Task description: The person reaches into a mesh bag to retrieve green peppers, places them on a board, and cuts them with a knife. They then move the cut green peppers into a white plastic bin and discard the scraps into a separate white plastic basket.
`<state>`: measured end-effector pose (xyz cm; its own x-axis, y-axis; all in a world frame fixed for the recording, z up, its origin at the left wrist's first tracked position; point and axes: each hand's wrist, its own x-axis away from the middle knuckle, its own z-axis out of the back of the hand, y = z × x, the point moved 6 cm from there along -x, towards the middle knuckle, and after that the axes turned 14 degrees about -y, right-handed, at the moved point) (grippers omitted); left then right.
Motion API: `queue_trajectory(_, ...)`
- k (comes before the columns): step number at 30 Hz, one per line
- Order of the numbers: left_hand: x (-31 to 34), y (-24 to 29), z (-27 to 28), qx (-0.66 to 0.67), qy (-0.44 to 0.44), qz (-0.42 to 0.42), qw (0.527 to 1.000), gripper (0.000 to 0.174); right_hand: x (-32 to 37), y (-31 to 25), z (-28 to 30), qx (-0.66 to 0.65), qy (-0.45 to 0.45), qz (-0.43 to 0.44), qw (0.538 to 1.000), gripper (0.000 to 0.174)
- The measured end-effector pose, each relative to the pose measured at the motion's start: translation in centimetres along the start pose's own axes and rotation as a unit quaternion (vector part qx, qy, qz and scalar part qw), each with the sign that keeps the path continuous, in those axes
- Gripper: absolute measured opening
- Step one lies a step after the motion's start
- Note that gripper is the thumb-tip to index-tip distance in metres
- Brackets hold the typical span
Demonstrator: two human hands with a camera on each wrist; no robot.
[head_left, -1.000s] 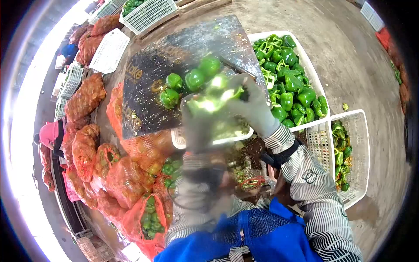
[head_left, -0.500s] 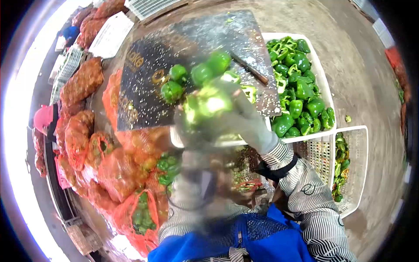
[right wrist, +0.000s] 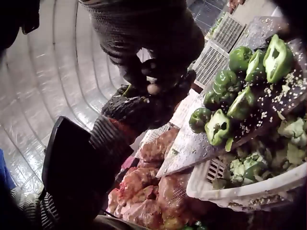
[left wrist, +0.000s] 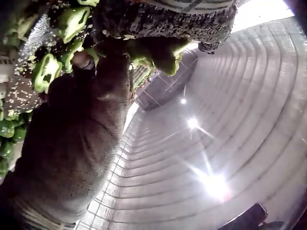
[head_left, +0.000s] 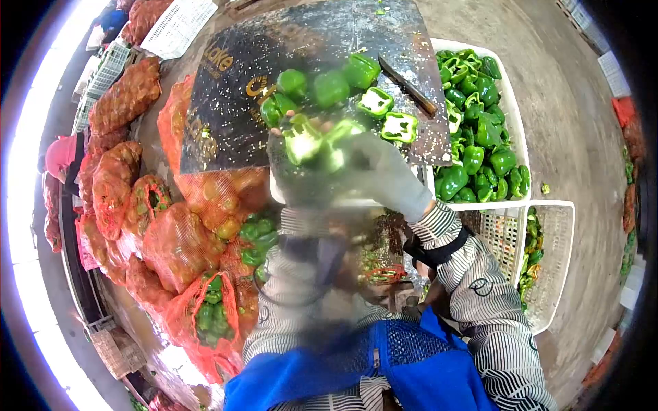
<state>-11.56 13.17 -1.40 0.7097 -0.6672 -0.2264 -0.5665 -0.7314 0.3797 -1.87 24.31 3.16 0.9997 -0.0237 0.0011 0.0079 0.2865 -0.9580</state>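
Note:
Both hands wear gloves and meet low over the dark board (head_left: pixel 233 75). My left hand (head_left: pixel 291 171), its glove speckled with bits in the left wrist view, holds an opened green bell pepper half (head_left: pixel 301 140) with pale flesh showing. From the right, my right hand (head_left: pixel 387 168) grips a second bell pepper piece (head_left: pixel 346 130) beside it; blur covers part of both. In the right wrist view the fingers curl toward the left hand. Two cut pepper halves (head_left: pixel 399 127) lie on the board near a knife (head_left: pixel 408 85). Several green peppers (head_left: pixel 331 89) sit beyond the hands.
A white crate (head_left: pixel 517 130) full of cut peppers stands right of the board, another crate (head_left: pixel 558 274) below it. A white basket (right wrist: pixel 201 184) of pepper scraps sits under the board's near edge. Red mesh sacks (head_left: pixel 181 246) fill the left side.
The right hand has moved off the knife, which now lies uncovered with the two cut halves beside it. The hands have drawn together nearer the board's front edge; the view has shifted.

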Motion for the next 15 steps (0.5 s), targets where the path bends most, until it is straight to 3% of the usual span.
queue_trajectory(2,0.1,0.1,-0.4,-0.020,0.004,0.002,1.000,0.054,0.0,-0.7,-0.1,-0.098,-0.032,-0.043,0.994,0.043)
queue_trajectory(3,-0.1,0.0,-1.2,-0.019,-0.035,0.015,0.999,0.051,0.0,-1.0,-0.2,-0.149,-0.027,-0.051,0.987,0.042)
queue_trajectory(5,-0.3,-0.2,-2.6,-0.017,-0.116,0.040,0.992,0.046,0.1,-1.0,-0.2,-0.151,-0.040,-0.056,0.986,0.040)
queue_trajectory(6,-0.3,-0.2,-2.0,-0.017,-0.115,0.039,0.992,0.046,0.1,-1.1,-0.3,-0.154,-0.051,-0.059,0.985,0.039)
queue_trajectory(7,-0.2,0.1,-1.7,-0.217,-0.140,0.024,0.966,0.047,0.2,-1.7,-0.1,-0.154,-0.051,-0.060,0.985,0.039)
queue_trajectory(8,-0.2,0.3,-1.5,-0.407,-0.160,0.009,0.899,0.048,0.3,-2.5,0.0,-0.165,-0.067,-0.087,0.980,0.036)
queue_trajectory(9,-0.3,-0.2,-0.9,-0.063,-0.193,0.025,0.979,0.053,0.5,-2.7,0.0,-0.176,-0.083,-0.114,0.974,0.034)
queue_trajectory(10,-0.4,-0.4,-0.6,-0.063,-0.194,0.025,0.979,0.053,0.5,-2.3,-0.1,-0.176,-0.082,-0.114,0.974,0.034)
queue_trajectory(12,-0.1,-0.7,1.6,-0.145,-0.096,-0.003,0.985,0.053,0.4,-0.9,-0.8,-0.246,-0.098,-0.063,0.962,0.030)
queue_trajectory(13,0.1,-0.8,2.5,-0.185,-0.046,-0.017,0.981,0.053,0.3,-0.9,-0.7,-0.198,-0.069,-0.043,0.977,0.028)
queue_trajectory(15,0.7,-0.7,4.0,-0.262,0.053,-0.045,0.962,0.054,0.4,-0.5,-1.4,-0.229,-0.051,-0.060,0.970,0.030)
